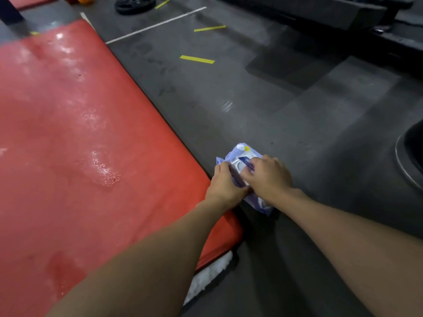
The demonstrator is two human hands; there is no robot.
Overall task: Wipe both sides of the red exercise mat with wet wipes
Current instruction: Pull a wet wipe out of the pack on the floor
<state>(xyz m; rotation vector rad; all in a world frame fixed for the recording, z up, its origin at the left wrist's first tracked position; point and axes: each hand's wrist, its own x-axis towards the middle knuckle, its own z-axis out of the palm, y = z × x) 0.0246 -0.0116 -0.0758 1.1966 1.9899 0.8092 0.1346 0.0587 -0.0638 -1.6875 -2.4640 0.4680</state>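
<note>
Red mat [80, 133] lies flat on the floor [286, 99] to the left of both my hands, its surface shining with wet streaks and patches, its long edge running away from my left wrist. Just off that edge, on the bare grey floor, sits the pale purple pack of wipes [243, 153], and both hands are on it. My left hand [223, 185] grips the pack's left side, fingers curled round it and the thumb tucked against the plastic. My right hand [268, 176] comes over the top from the right, fingers bent down onto the white lid and its blue label; whether the lid is lifted I cannot tell, since my knuckles cover it. Below my left forearm, at the mat's near corner, a white scrap [211, 274] pokes out along the edge. Beyond my hands, well apart from the pack, yellow tape strips [197, 59] and a white line [155, 25] mark the floor.
</note>
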